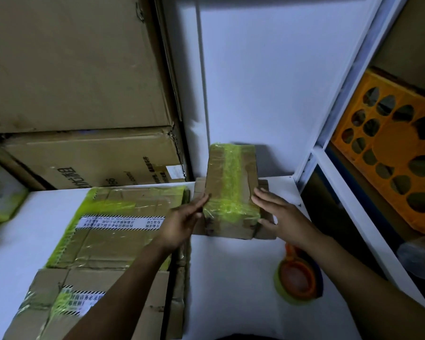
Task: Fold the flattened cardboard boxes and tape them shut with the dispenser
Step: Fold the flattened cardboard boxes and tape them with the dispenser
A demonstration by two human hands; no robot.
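Note:
A small cardboard box (231, 182), folded up and bound with yellow-green tape, stands tilted on a flat piece of cardboard (265, 229) near the back of the white table (231, 278). My left hand (182, 222) touches its left side with straight fingers. My right hand (277, 212) presses its right lower corner, fingers extended and thumb under the box edge. The orange tape dispenser (297, 276) with a yellow-green roll lies on the table under my right forearm.
Flattened taped boxes (118, 224) are stacked on the table's left half. Large cartons (84, 94) stand behind them. A white shelf frame (349, 192) on the right holds an orange crate (388, 153). A white wall rises behind the small box.

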